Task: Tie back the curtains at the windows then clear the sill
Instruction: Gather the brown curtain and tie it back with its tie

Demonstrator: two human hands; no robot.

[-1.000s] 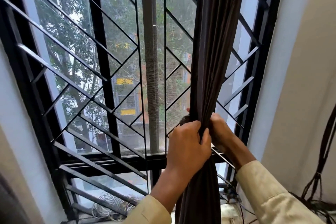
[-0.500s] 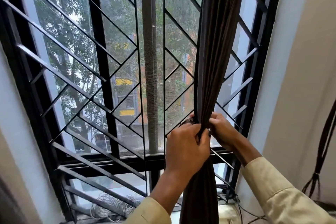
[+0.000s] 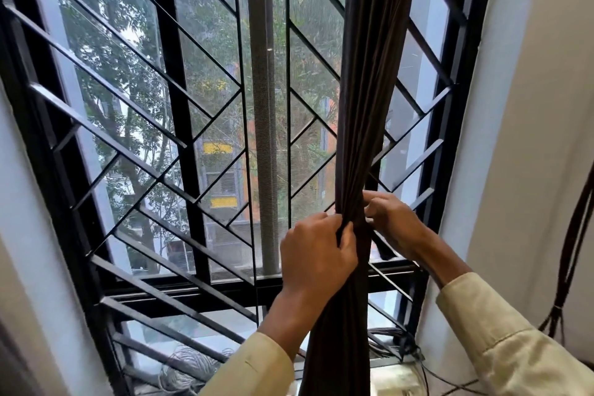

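Observation:
A dark brown curtain (image 3: pixel 369 90) hangs bunched into a narrow column in front of the right half of the window. My left hand (image 3: pixel 316 254) grips the gathered cloth from the left at mid-height, thumb pressed into the folds. My right hand (image 3: pixel 393 222) reaches from the right and pinches the same bunch at its right side, slightly higher. Below the hands the curtain falls straight down past the sill (image 3: pixel 389 376), which is mostly hidden by the cloth and my sleeves.
A black metal grille (image 3: pixel 154 151) with diagonal bars covers the window. A coil of pale wire (image 3: pixel 189 366) lies at the bottom left, behind the grille. Tangled cables (image 3: pixel 392 342) sit at the sill's right end. Dark cords (image 3: pixel 572 251) hang on the right wall.
Both hands have shifted slightly up along the curtain. My right hand has come round from behind the cloth, its fingers now pinching at the bunch's right side.

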